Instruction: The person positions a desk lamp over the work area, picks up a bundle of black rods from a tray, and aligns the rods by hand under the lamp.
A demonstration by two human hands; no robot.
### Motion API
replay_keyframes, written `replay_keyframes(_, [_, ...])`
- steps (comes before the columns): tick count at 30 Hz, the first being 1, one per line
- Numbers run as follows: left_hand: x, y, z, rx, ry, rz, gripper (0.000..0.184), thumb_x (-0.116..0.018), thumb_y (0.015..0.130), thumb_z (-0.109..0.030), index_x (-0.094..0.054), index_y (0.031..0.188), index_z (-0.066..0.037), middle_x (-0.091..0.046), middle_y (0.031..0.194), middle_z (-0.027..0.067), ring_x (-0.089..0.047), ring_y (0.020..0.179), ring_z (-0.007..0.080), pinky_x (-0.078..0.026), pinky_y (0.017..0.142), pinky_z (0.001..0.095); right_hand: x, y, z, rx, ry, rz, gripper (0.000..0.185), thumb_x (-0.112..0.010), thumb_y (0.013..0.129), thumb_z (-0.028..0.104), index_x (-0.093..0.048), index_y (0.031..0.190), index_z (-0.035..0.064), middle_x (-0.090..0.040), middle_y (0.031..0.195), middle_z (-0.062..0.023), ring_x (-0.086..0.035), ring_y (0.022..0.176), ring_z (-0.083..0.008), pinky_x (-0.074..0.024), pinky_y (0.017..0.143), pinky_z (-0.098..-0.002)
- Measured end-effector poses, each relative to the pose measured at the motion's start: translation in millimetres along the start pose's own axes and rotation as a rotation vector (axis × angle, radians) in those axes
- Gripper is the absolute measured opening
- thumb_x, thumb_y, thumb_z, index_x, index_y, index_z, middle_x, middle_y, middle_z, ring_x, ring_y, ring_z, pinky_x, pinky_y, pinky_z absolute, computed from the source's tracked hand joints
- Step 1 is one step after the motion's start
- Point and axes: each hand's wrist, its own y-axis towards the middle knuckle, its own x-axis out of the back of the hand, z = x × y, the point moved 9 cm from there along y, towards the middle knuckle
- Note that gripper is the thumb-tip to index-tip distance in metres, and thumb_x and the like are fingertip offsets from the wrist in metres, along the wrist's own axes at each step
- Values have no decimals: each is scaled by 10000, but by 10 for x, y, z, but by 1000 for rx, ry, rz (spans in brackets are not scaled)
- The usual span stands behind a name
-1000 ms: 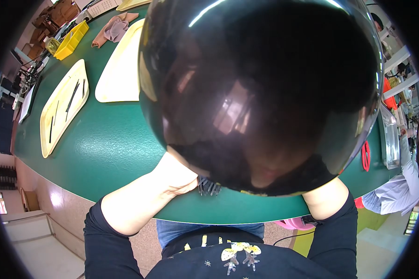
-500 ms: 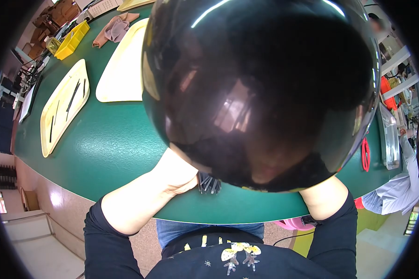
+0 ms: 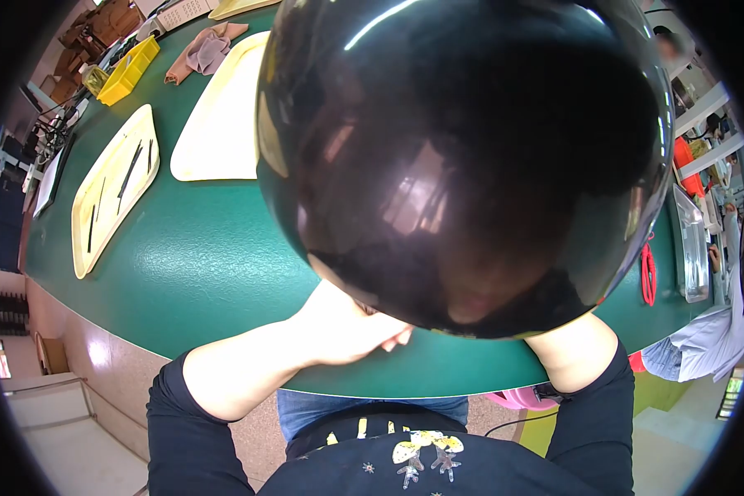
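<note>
A large glossy black dome (image 3: 471, 165) fills the upper middle of the head view and covers the work area in front of me. My left hand (image 3: 351, 326) is low over the table's near edge, partly behind the dome's lower left rim. Its fingers curl inward, with the fingertips just showing; what they hold, if anything, is hidden. Of my right hand (image 3: 574, 339), only the wrist side shows below the dome's lower right, so its fingers are out of sight.
On the green table (image 3: 198, 240) lie a pale tray (image 3: 91, 240) with several thin black pieces, a larger pale tray (image 3: 215, 132), cloths (image 3: 209, 54) and a yellow bin (image 3: 130, 70). Red-handled scissors (image 3: 648, 277) and a metal tray (image 3: 693, 248) lie right. Another person's sleeve (image 3: 711, 339) shows beyond.
My left hand has shifted right and turned, its fingertips now showing. The bundle of thin black strands beside it is now hidden from view. The right wrist has barely moved.
</note>
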Motion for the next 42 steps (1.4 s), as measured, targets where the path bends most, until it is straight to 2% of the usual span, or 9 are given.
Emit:
replay_keyframes(1, [-72, -55, 38, 99, 3, 91, 157, -606, 859, -212, -711, 919, -112, -687, 846, 29, -648, 841, 130, -492, 804, 252, -63, 42, 37, 11, -60, -33, 465, -492, 922, 165, -332, 1341, 43, -456, 1272, -104, -486, 1108, -158, -432, 905, -312])
replay_keyframes(2, [-38, -57, -404, -304, -6, 38, 207, -616, 869, -259, -709, 963, -99, -692, 914, 50, -651, 863, 130, -500, 818, 249, -199, 92, 163, 271, -242, 32, 593, -533, 842, -57, -286, 1372, 37, -407, 1331, -109, -450, 1173, -187, -437, 927, -320])
replay_keyframes(8, [-284, 57, -179, -207, -210, 257, 183, -685, 811, -131, -690, 956, -19, -682, 967, 103, -661, 820, 154, -517, 765, 252, -250, 150, 11, -50, -166, 5, 538, -555, 824, -67, -365, 1323, 2, -477, 1273, -137, -510, 1117, -214, -470, 899, -321])
replay_keyframes(12, [191, -23, -437, -493, -382, -113, 76, -567, 774, 11, -579, 700, 3, -596, 657, 71, -592, 580, 136, -487, 567, 241, -238, 141, -65, -62, -485, 173, 512, -562, 813, -81, -405, 1295, -12, -515, 1230, -148, -549, 1065, -228, -484, 878, -320])
replay_keyframes(15, [430, -73, -223, -605, -451, -247, 136, -484, 735, 60, -517, 612, 12, -570, 565, 81, -569, 490, 144, -469, 465, 259, -415, 70, -180, -193, 241, 187, 443, -562, 811, -88, -466, 1240, -25, -559, 1161, -156, -587, 996, -240, -494, 858, -320])
replay_keyframes(23, [522, -40, -435, -518, -370, -394, 88, -554, 737, 59, -554, 665, 8, -582, 581, 55, -584, 522, 124, -474, 497, 244, -574, -143, -332, -462, 586, 418, 518, -546, 854, -37, -372, 1330, 73, -545, 1109, -130, -582, 894, -217, -468, 575, -270])
replay_keyframes(25, [474, -35, -515, -397, -465, -613, 78, -599, 746, 47, -576, 683, 7, -593, 598, 34, -587, 546, 101, -466, 510, 234, -385, -248, -501, -541, 202, 223, 416, -504, 918, 110, -387, 1317, 83, -545, 1027, -95, -488, 697, -144, -355, 520, -259])
replay_keyframes(33, [373, 25, -399, -443, -448, -260, 211, -605, 789, 9, -581, 585, -34, -566, 546, -7, -541, 503, 54, -413, 458, 217, -825, -283, -426, -955, 193, 374, 330, -384, 964, 243, -489, 1016, -65, -312, 547, 22, -248, 428, -39, -219, 386, -175])
replay_keyframes(42, [365, 51, -337, -365, -575, -237, 231, -582, 787, 7, -559, 558, -14, -549, 504, 19, -529, 454, 73, -388, 415, 216, -908, -261, -355, -1110, 246, 287, 286, -378, 964, 194, -500, 999, -63, -298, 527, 31, -227, 408, -41, -192, 361, -182])
